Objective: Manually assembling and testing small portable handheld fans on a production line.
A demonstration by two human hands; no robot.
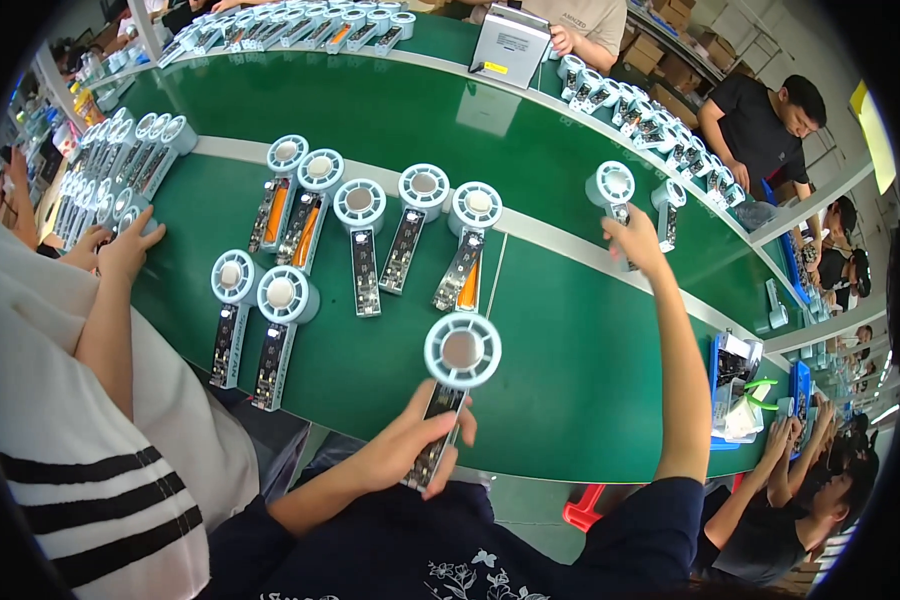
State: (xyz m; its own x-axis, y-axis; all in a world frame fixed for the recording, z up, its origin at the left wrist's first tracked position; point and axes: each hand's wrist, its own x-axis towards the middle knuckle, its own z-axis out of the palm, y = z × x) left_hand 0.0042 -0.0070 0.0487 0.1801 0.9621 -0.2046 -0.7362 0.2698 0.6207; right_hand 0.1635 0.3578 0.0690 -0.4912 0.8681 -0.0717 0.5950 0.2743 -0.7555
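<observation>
My left hand (415,445) is wrapped round the handle of a light blue handheld fan body (463,350), held above the near edge of the green bench. Its round ring head points away from me, and a dark circuit board shows along the handle. Stretched out to the far right, my right hand (634,240) grips the handle of a second fan body (610,184) by the pale rail. Another fan body (669,205) stands just right of that hand. Left of centre, several more fan bodies (360,204) lie on the bench, some with an orange cell showing in the handle.
A worker in a white sleeve (130,270) handles clustered fan bodies on my left. Beyond the pale rail (530,230) runs a green belt (370,100), with a silver box (510,45) across it. A blue bin (735,390) of parts sits at the right. Other people work around.
</observation>
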